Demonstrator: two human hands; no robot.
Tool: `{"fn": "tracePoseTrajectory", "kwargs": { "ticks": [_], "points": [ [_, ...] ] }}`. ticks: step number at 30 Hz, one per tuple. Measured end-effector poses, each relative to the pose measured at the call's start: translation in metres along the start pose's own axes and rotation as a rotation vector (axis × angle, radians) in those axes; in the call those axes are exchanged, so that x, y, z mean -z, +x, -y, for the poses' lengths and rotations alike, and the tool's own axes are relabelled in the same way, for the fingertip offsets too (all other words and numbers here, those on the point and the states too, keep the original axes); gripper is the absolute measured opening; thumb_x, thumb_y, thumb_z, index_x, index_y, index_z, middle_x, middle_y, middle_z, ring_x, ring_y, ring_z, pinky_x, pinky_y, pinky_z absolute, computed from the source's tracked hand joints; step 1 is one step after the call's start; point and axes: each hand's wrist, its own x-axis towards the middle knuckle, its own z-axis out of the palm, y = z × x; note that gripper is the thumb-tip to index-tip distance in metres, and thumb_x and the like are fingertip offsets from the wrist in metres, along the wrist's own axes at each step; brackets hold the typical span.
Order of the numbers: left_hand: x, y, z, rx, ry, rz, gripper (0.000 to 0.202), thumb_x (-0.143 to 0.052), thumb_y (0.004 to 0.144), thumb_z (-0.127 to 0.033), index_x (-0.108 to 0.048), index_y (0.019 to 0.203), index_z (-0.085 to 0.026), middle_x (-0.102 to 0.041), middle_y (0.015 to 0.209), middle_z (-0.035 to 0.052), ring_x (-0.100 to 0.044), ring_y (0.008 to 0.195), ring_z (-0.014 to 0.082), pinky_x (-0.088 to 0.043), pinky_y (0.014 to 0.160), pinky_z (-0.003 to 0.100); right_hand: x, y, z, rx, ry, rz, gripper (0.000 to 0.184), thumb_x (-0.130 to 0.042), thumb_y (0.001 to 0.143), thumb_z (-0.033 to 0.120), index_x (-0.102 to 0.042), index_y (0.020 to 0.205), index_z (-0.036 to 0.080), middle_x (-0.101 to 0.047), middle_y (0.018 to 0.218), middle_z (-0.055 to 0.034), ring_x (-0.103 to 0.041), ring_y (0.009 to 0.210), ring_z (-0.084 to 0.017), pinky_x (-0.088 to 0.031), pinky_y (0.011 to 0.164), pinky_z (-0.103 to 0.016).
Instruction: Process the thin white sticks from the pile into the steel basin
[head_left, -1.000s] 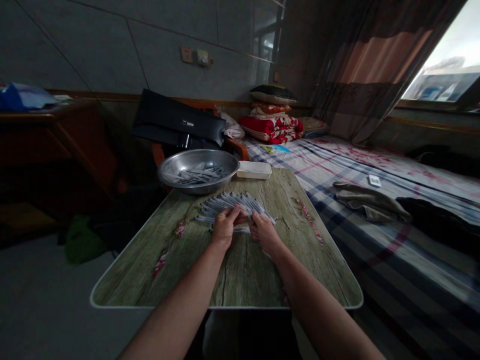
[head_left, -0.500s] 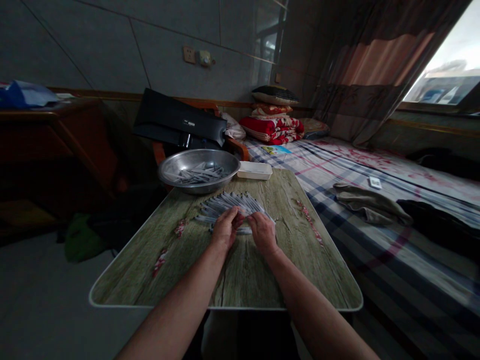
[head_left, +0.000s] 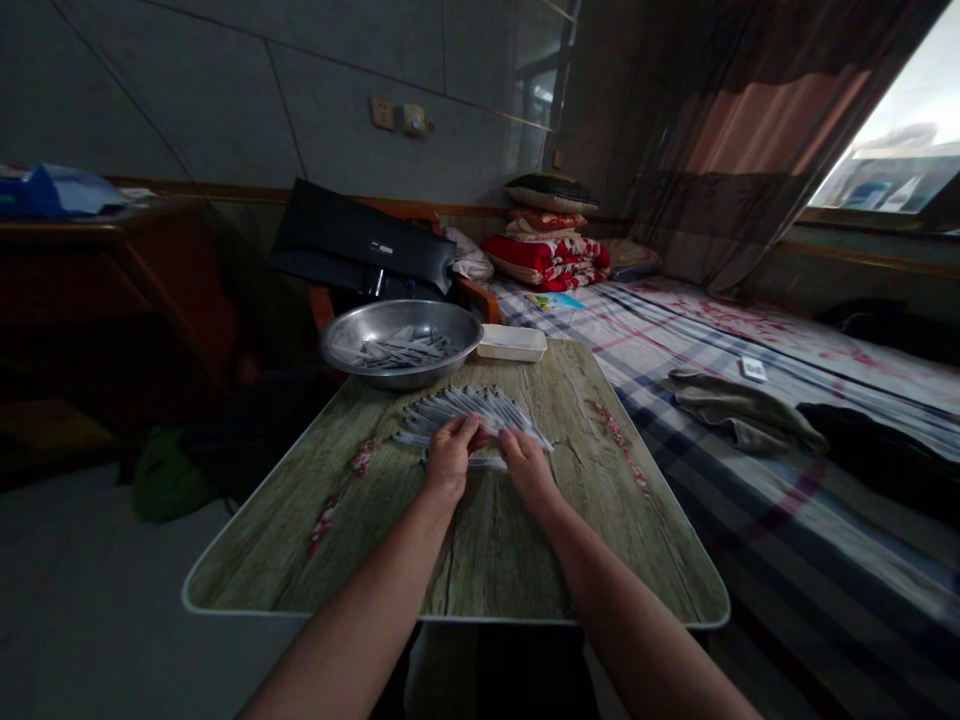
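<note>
Both hands are close together over the middle of the table [head_left: 517,560], thumbs toward each other. My left hand [head_left: 452,455] is closed in a pinch, and my right hand [head_left: 523,460] pinches just beside it. A small, pale, clear-looking piece seems to lie between the fingertips, too blurred to name. Right behind the hands, a fan of slim, pale, pen-like sticks [head_left: 450,403] with dark ends lies on the table, partly covered by the fingers. More such sticks lie in a wide steel basin [head_left: 352,372] farther back.
A shallow white plastic tray [head_left: 513,350] stands to the right of the basin, at the table's far edge. Behind the basin, a black case [head_left: 360,240] rests on a wooden chair. A bed [head_left: 645,350] with folded bedding [head_left: 547,260] runs along the right side.
My fingertips have drawn slightly apart, and the right fingers are a little straighter. The view has shifted very slightly; the sticks and basin stay in place.
</note>
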Motion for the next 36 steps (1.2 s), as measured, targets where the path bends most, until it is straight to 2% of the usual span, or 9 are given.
{"fn": "tracePoseTrajectory", "kwargs": {
  "ticks": [3,6,8,13,16,23,28,32,36],
  "points": [
    [0.002,0.002,0.000,0.050,-0.066,-0.037,0.044,-0.092,0.056,-0.047,-0.071,0.079,-0.015,-0.073,0.073,0.0017,-0.067,0.061,0.0131,-0.051,0.058,0.023,0.000,-0.002,0.006,0.123,-0.116,-0.077,0.027,-0.060,0.085,0.041,-0.052,0.065,0.023,-0.048,0.062,0.0017,-0.043,0.062,-0.016,-0.036,0.063,-0.029],
    [0.003,0.004,-0.002,0.066,-0.098,-0.072,0.040,-0.090,0.059,-0.044,-0.070,0.078,-0.016,-0.073,0.073,0.0016,-0.067,0.061,0.0126,-0.050,0.057,0.021,-0.001,-0.003,0.008,0.117,-0.042,-0.116,0.017,-0.067,0.078,0.035,-0.056,0.073,0.023,-0.049,0.066,0.0030,-0.043,0.065,-0.015,-0.037,0.063,-0.027],
    [0.003,0.004,-0.003,0.050,-0.089,-0.070,0.040,-0.090,0.058,-0.044,-0.069,0.078,-0.016,-0.073,0.074,0.0019,-0.067,0.062,0.0127,-0.050,0.056,0.021,-0.001,-0.004,0.007,-0.007,0.153,-0.073,0.020,-0.069,0.076,0.035,-0.053,0.075,0.023,-0.045,0.064,0.0051,-0.040,0.058,-0.012,-0.034,0.055,-0.024],
    [-0.001,0.000,-0.006,-0.045,0.004,-0.003,0.043,-0.089,0.060,-0.050,-0.069,0.078,-0.016,-0.072,0.076,0.0027,-0.065,0.063,0.0131,-0.049,0.054,0.022,0.007,-0.003,0.011,-0.453,0.815,0.212,0.025,-0.067,0.069,0.030,-0.049,0.085,0.024,-0.049,0.062,0.0082,-0.025,0.041,-0.006,-0.012,0.038,-0.019],
    [-0.003,-0.001,-0.006,-0.101,0.059,0.023,0.041,-0.086,0.064,-0.052,-0.069,0.079,-0.017,-0.069,0.072,0.0021,-0.063,0.062,0.0133,-0.047,0.053,0.022,0.009,-0.003,0.015,-0.533,0.862,0.243,0.024,-0.068,0.072,0.035,-0.051,0.085,0.022,-0.052,0.062,0.0069,-0.025,0.040,-0.005,-0.010,0.037,-0.018],
    [-0.001,0.001,-0.006,-0.123,0.043,0.019,0.039,-0.081,0.068,-0.049,-0.067,0.088,-0.019,-0.069,0.075,0.0010,-0.063,0.063,0.0131,-0.047,0.054,0.021,0.011,-0.003,0.012,-0.451,0.712,0.209,0.034,-0.080,0.071,0.035,-0.054,0.089,0.022,-0.046,0.054,0.0098,-0.024,0.040,-0.004,-0.012,0.038,-0.016],
    [0.014,0.015,-0.013,-0.138,-0.166,-0.195,0.037,-0.073,0.071,-0.044,-0.056,0.097,-0.023,-0.066,0.070,-0.0026,-0.065,0.062,0.0151,-0.050,0.058,0.025,0.028,0.001,0.012,-0.437,0.888,0.253,0.028,-0.072,0.071,0.024,-0.059,0.096,0.022,-0.028,0.047,0.0133,-0.016,0.040,-0.006,-0.010,0.038,-0.018],
    [0.019,0.020,-0.016,-0.187,-0.216,-0.337,0.031,-0.064,0.071,-0.037,-0.051,0.096,-0.024,-0.062,0.068,-0.0046,-0.064,0.061,0.0150,-0.051,0.060,0.026,0.035,0.006,0.011,-0.383,0.970,0.115,0.023,-0.071,0.070,0.024,-0.054,0.087,0.023,-0.026,0.049,0.0126,-0.016,0.041,-0.007,-0.011,0.038,-0.018],
    [0.007,0.009,-0.012,-0.066,-0.184,-0.141,0.029,-0.067,0.063,-0.028,-0.054,0.088,-0.022,-0.056,0.063,-0.0068,-0.050,0.048,0.0082,-0.037,0.046,0.019,0.028,0.006,0.010,-0.345,0.907,0.045,0.031,-0.076,0.070,0.028,-0.052,0.088,0.024,-0.034,0.053,0.0118,-0.021,0.041,-0.006,-0.011,0.039,-0.017]
  ]
}}
